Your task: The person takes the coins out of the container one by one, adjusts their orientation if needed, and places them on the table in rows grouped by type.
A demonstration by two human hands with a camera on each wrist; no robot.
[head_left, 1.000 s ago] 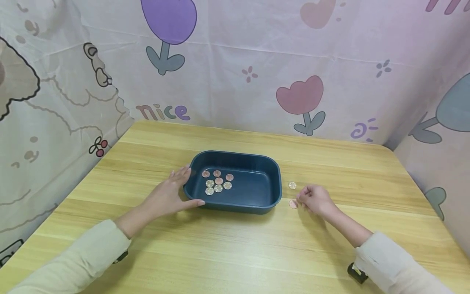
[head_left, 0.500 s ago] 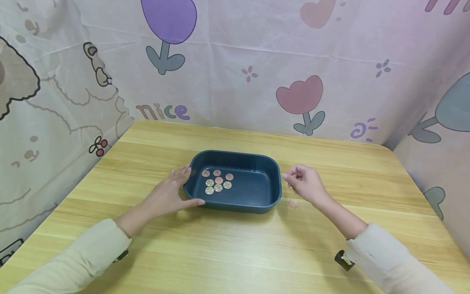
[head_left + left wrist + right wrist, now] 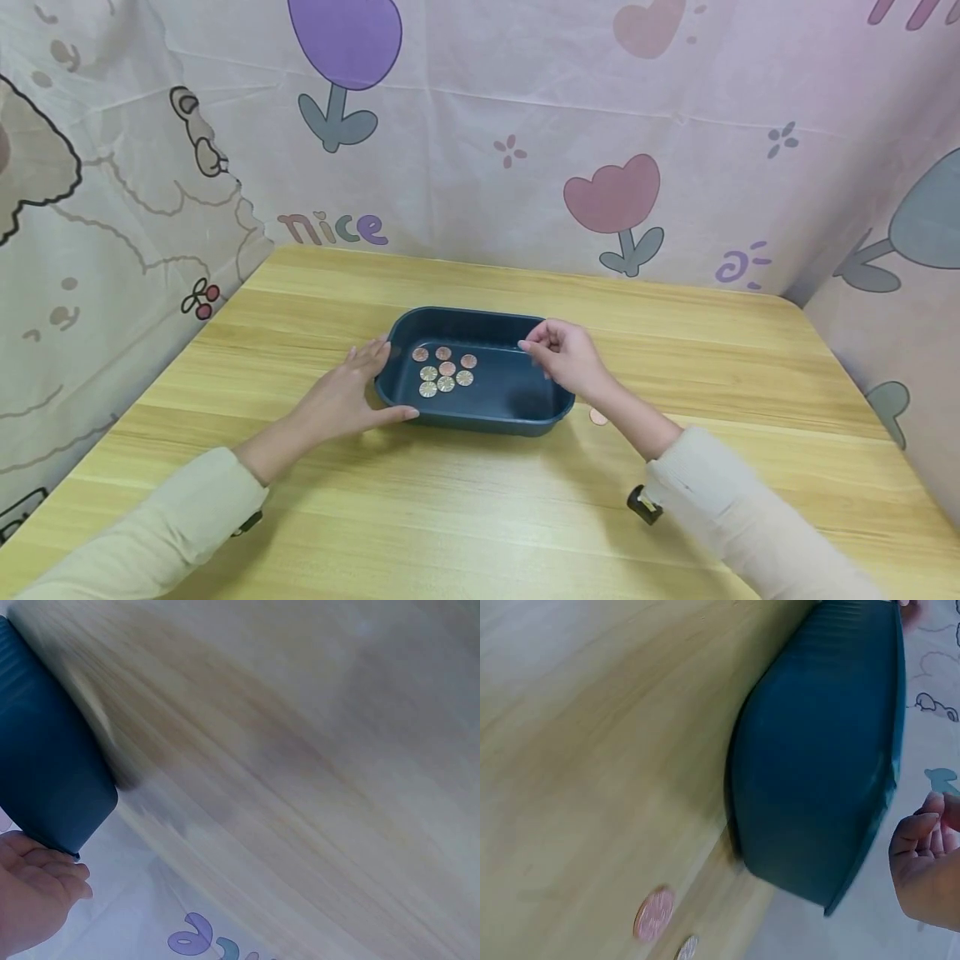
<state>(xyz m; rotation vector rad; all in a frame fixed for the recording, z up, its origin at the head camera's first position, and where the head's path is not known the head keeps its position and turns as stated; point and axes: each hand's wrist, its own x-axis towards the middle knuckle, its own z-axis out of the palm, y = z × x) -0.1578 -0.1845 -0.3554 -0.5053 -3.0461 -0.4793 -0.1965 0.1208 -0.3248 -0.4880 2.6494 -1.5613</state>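
Observation:
A deep, dark blue rectangular tray (image 3: 480, 422) stands on the table, with several copper and gold-coloured coins (image 3: 446, 368) lying flat in its left half. My left hand (image 3: 345, 392) rests spread at the tray's left end, fingers against the side and thumb along the front rim. Above the tray's right end is my right hand (image 3: 566, 354), thumb and forefinger pinched on what seems to be a coin, mostly hidden by the fingertips. On the table right of the tray lie a copper coin (image 3: 654, 913) and a paler coin (image 3: 687, 948), seen together in the right wrist view.
The wood-grain table (image 3: 480, 508) extends around the tray on every side. A printed cloth (image 3: 465, 125) with flowers hangs behind it and along both sides. A small dark device (image 3: 645, 504) sits under the right sleeve.
My right hand has moved left from beside the loose coins to above the tray's right end, fingers still pinched. The left hand and the coins in the tray have stayed in place.

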